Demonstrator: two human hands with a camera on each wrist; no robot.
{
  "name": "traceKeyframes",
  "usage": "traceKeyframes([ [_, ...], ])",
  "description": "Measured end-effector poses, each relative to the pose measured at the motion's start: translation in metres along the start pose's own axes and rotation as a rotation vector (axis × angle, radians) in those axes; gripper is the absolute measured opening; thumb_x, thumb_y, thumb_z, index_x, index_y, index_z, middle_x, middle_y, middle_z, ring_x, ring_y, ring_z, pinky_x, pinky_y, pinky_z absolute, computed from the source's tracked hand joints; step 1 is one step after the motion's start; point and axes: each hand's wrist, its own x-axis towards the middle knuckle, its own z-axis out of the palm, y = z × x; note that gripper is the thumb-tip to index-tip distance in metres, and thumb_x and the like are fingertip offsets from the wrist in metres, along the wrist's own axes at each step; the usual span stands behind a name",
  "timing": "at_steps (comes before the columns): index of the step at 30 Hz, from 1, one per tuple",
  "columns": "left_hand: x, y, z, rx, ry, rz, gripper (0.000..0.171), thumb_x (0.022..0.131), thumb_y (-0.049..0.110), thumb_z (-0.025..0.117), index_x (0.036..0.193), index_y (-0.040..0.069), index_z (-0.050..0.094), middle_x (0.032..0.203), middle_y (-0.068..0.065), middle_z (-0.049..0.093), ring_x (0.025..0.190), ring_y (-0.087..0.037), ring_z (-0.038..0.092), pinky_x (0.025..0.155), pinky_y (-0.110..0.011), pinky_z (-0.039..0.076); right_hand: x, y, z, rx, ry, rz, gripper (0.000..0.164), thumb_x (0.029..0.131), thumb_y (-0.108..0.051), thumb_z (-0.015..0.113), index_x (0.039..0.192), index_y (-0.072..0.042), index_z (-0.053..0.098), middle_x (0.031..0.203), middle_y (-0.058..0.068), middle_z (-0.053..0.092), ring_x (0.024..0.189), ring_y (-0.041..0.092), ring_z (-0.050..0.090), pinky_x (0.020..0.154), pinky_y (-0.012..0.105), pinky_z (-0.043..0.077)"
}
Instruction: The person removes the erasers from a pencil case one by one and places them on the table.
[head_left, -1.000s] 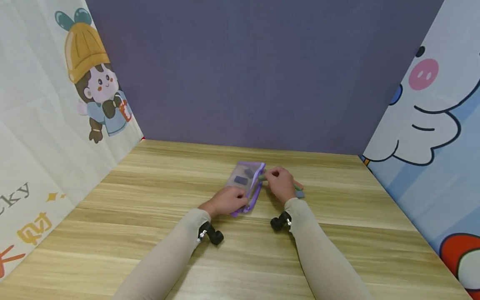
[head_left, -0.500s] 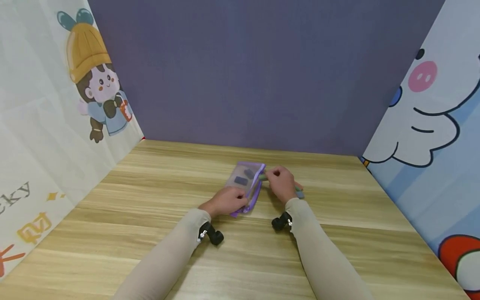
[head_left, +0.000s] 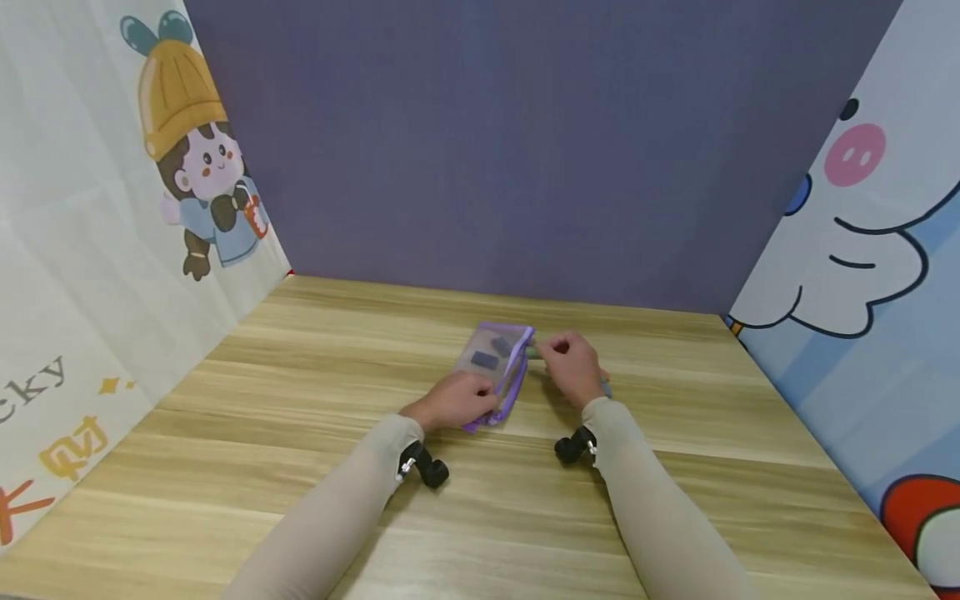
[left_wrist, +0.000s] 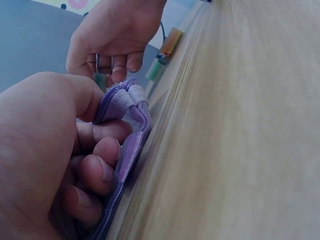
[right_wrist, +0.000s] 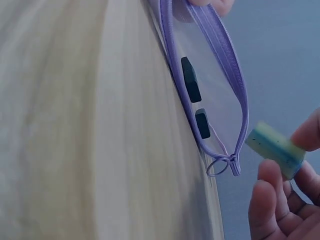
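Note:
A pouch (head_left: 470, 353) of see-through mesh with purple zip edges lies on the table, its zip mouth parted on the right side. My left hand (head_left: 457, 400) pinches the near end of that mouth between thumb and fingers, close to the tabletop. Two dark block-shaped erasers (right_wrist: 190, 80) show inside the pouch. Just right of the far end of the mouth, my right hand (head_left: 572, 367) holds a green eraser (right_wrist: 274, 148) by thumb and fingertips. The eraser is outside the pouch, near the zip's corded end.
Behind my right hand lie loose pieces, among them an orange and green eraser (left_wrist: 171, 43), mostly hidden in the head view. The wooden table (head_left: 300, 375) ends at a dark upright panel (head_left: 487, 150). Printed cloth walls (head_left: 840, 250) stand at both sides.
My right hand has shifted slightly right, drawing the green eraser a little away from the pouch mouth. My left hand keeps its hold on the pouch. The head view has turned slightly.

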Motion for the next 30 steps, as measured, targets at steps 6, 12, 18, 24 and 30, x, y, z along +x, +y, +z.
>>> traceKeyframes([
  [6,0.001,-0.001,0.000,-0.017,-0.004,-0.013,0.033,0.095,0.026,0.057,0.065,0.019,0.046,0.057,0.009,0.048,0.052,-0.006,0.049,0.052,-0.026,0.045,0.002,-0.001,-0.004,-0.004,-0.058,-0.021,0.019,0.087,-0.028,0.066,0.099,-0.013,0.063,0.083,0.004,0.068,0.077,0.022,0.064,0.090,0.054,0.036],
  [12,0.000,-0.001,0.000,0.000,-0.010,-0.009,0.033,0.096,0.027,0.056,0.065,0.019,0.047,0.057,0.009,0.048,0.051,-0.006,0.047,0.052,-0.026,0.043,0.004,0.000,-0.011,0.032,-0.149,-0.016,0.020,0.089,-0.023,0.069,0.100,-0.008,0.062,0.091,0.015,0.068,0.075,0.028,0.067,0.058,0.035,0.051],
  [18,0.000,0.000,0.000,0.011,-0.003,0.007,0.033,0.095,0.026,0.056,0.064,0.019,0.045,0.056,0.009,0.045,0.051,-0.007,0.044,0.052,-0.026,0.040,0.009,0.006,-0.018,0.013,-0.189,-0.022,0.020,0.089,-0.021,0.069,0.099,-0.005,0.062,0.092,0.019,0.069,0.078,0.031,0.068,0.059,0.033,0.052],
  [24,0.000,0.002,0.000,0.007,-0.005,0.005,0.034,0.095,0.026,0.056,0.064,0.019,0.045,0.056,0.008,0.045,0.051,-0.008,0.044,0.051,-0.026,0.040,0.010,0.009,-0.025,0.026,-0.209,-0.007,0.021,0.091,-0.020,0.069,0.101,-0.003,0.061,0.093,0.021,0.067,0.078,0.032,0.067,0.061,0.036,0.054],
  [30,0.000,0.003,0.001,-0.008,-0.003,-0.014,0.034,0.095,0.028,0.057,0.064,0.018,0.046,0.057,0.008,0.047,0.052,-0.008,0.045,0.052,-0.026,0.040,0.012,0.013,-0.029,0.002,-0.225,0.002,0.023,0.091,-0.024,0.070,0.100,-0.005,0.059,0.086,0.014,0.067,0.077,0.031,0.066,0.061,0.036,0.053],
])
